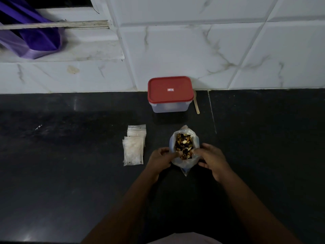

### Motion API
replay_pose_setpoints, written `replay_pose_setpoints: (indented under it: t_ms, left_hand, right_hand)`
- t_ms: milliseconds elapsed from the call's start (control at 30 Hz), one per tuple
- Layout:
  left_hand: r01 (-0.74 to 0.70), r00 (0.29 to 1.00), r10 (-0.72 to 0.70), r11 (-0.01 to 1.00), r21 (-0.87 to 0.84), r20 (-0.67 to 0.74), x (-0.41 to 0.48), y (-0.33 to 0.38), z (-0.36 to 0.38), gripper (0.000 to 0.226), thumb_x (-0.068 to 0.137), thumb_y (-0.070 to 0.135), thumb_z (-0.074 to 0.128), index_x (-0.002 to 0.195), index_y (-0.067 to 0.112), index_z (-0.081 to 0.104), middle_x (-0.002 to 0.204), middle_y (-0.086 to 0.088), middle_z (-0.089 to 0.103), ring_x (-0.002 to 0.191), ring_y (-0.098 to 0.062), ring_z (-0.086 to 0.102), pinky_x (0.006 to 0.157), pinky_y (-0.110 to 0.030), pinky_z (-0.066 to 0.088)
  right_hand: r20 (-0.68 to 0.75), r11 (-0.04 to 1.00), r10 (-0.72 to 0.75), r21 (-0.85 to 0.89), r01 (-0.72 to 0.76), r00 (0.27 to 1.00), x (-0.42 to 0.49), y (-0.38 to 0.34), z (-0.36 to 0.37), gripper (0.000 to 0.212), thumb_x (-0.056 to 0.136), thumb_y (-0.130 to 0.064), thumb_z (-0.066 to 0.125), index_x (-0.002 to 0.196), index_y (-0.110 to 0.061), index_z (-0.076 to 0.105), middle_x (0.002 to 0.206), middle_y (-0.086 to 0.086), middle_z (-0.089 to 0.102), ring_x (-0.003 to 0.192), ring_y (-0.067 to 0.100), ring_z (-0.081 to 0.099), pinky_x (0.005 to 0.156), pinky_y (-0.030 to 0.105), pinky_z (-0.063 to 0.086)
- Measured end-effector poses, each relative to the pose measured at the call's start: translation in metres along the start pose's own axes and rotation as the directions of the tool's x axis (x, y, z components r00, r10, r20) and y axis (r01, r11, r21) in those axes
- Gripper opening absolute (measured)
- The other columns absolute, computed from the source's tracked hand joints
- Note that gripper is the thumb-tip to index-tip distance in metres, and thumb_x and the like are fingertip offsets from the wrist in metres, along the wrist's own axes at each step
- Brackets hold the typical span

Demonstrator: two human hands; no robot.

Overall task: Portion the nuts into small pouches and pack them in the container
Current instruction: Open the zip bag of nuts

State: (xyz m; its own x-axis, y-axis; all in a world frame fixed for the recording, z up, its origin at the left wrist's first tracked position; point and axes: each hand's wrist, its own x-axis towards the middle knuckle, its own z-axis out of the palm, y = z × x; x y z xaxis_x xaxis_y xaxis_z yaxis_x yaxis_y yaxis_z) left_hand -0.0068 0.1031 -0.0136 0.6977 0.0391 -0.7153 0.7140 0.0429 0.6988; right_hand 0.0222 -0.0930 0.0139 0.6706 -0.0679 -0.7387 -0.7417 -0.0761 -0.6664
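Tabletop (pixel 70 173): dark stone, carried everything I logged at this moment.

Container (pixel 170 106): stood at the back, against the tiled wall (pixel 193 50). Red lid (pixel 169 85) was on. Through the clear side I could not tell whether anything was inside.

Bag (pixel 184 163): clear plastic, stood upright in front of the container and nearer to me, mouth spread wide. Nuts (pixel 184 145) filled it close to the rim, a mix of dark and pale pieces.

Pouches (pixel 134 148): small clear ones in a loose overlapping stack just left of the bag, apart from it. All looked flat and empty; I saw none with nuts in it.

Left hand (pixel 161 158) and right hand (pixel 212 159): one on each side of the bag's mouth, fingers curled onto the plastic rim, holding it open.

Spoon (pixel 196 104): wooden, lay just right of the container, partly tucked behind it, untouched.

Progress, my judgement: very early. The bag was opened, and that was all. No pouch was filled or sealed as far as I could see, and the container was not yet opened. Scooping, filling, closing each pouch and packing all remained.
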Motion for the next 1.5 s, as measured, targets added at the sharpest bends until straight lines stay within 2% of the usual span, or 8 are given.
replay_pose_setpoints:
  t_ms: [167, 267, 467, 833, 1067, 1167, 1300, 1500]
  left_hand:
    - [-0.266, 0.943, 0.269, 0.963, 0.041, -0.198, 0.002, -0.008, 0.011, 0.048, 0.096, 0.012, 0.066, 0.142, 0.017, 0.055, 0.134, 0.005, 0.064, 0.117, -0.005, 0.063, 0.102, -0.029, 0.053]
    - [-0.273, 0.947, 0.266, 0.962, -0.015, -0.181, 0.002, -0.016, 0.022, 0.041, 0.101, 0.01, 0.057, 0.141, 0.017, 0.057, 0.132, 0.003, 0.067, 0.116, -0.008, 0.066, 0.102, -0.037, 0.055]
    - [-0.209, 0.975, 0.193, 0.966, -0.149, -0.111, 0.005, -0.017, 0.035, 0.043, 0.099, 0.0, 0.048, 0.137, 0.017, 0.061, 0.126, -0.005, 0.071, 0.118, -0.021, 0.068, 0.103, -0.05, 0.054]
    - [-0.162, 0.986, 0.155, 0.973, -0.165, -0.054, 0.002, -0.009, 0.072, 0.04, 0.096, -0.002, 0.055, 0.127, 0.021, 0.064, 0.124, -0.004, 0.072, 0.117, -0.021, 0.068, 0.102, -0.046, 0.055]
    - [-0.14, 0.989, 0.131, 0.979, -0.146, -0.068, 0.004, -0.011, 0.091, 0.045, 0.096, 0.008, 0.061, 0.139, 0.021, 0.058, 0.13, -0.001, 0.068, 0.119, -0.018, 0.066, 0.102, -0.047, 0.056]
    - [-0.161, 0.983, 0.15, 0.981, -0.104, -0.107, 0.0, -0.007, 0.096, 0.044, 0.097, 0.01, 0.06, 0.14, 0.019, 0.057, 0.131, 0.001, 0.066, 0.117, -0.014, 0.065, 0.1, -0.04, 0.056]
    - [-0.232, 0.955, 0.225, 0.973, -0.013, -0.194, -0.002, -0.001, 0.093, 0.043, 0.101, 0.014, 0.058, 0.143, 0.017, 0.053, 0.13, 0.005, 0.062, 0.112, -0.004, 0.061, 0.082, -0.016, 0.051]
    - [-0.253, 0.949, 0.252, 0.967, 0.019, -0.189, -0.003, 0.008, 0.091, 0.043, 0.103, 0.015, 0.057, 0.145, 0.015, 0.052, 0.139, 0.0, 0.06, 0.112, -0.004, 0.059, 0.087, -0.017, 0.049]
  right_hand:
    - [-0.052, 0.979, -0.178, -0.114, 0.171, 0.983, 0.0, 0.01, 0.006, 0.057, 0.09, -0.012, 0.072, 0.143, -0.025, 0.055, 0.132, -0.007, 0.065, 0.114, 0.01, 0.062, 0.099, 0.038, 0.054]
    - [-0.05, 0.962, -0.235, -0.158, 0.224, 0.971, -0.003, 0.014, 0.011, 0.052, 0.095, -0.011, 0.064, 0.144, -0.026, 0.055, 0.133, -0.008, 0.064, 0.11, 0.003, 0.061, 0.091, 0.027, 0.053]
    - [-0.015, 0.987, -0.16, -0.023, 0.16, 0.987, 0.002, 0.014, 0.011, 0.047, 0.096, 0.001, 0.054, 0.139, -0.02, 0.06, 0.118, -0.004, 0.071, 0.109, 0.011, 0.068, 0.102, 0.04, 0.055]
    - [-0.079, 0.992, -0.128, 0.003, 0.128, 0.989, 0.013, 0.014, -0.027, 0.042, 0.098, -0.004, 0.054, 0.136, -0.02, 0.062, 0.127, 0.003, 0.069, 0.114, 0.019, 0.066, 0.103, 0.046, 0.054]
    - [-0.092, 0.991, -0.13, -0.012, 0.13, 0.987, 0.015, 0.016, -0.046, 0.04, 0.097, -0.008, 0.056, 0.134, -0.023, 0.064, 0.127, 0.003, 0.068, 0.113, 0.02, 0.066, 0.101, 0.048, 0.055]
    - [-0.094, 0.985, -0.167, -0.05, 0.163, 0.982, 0.012, 0.016, -0.05, 0.041, 0.098, -0.014, 0.056, 0.137, -0.024, 0.061, 0.131, 0.0, 0.067, 0.112, 0.015, 0.065, 0.101, 0.045, 0.055]
    - [-0.148, 0.967, -0.248, -0.102, 0.235, 0.957, 0.009, 0.013, -0.052, 0.052, 0.099, -0.021, 0.061, 0.149, -0.021, 0.049, 0.145, -0.003, 0.057, 0.128, 0.012, 0.055, 0.108, 0.038, 0.047]
    - [-0.137, 0.922, -0.368, -0.179, 0.342, 0.92, 0.007, 0.012, -0.05, 0.047, 0.1, -0.024, 0.062, 0.146, -0.023, 0.053, 0.138, -0.003, 0.061, 0.11, 0.002, 0.058, 0.091, 0.026, 0.051]
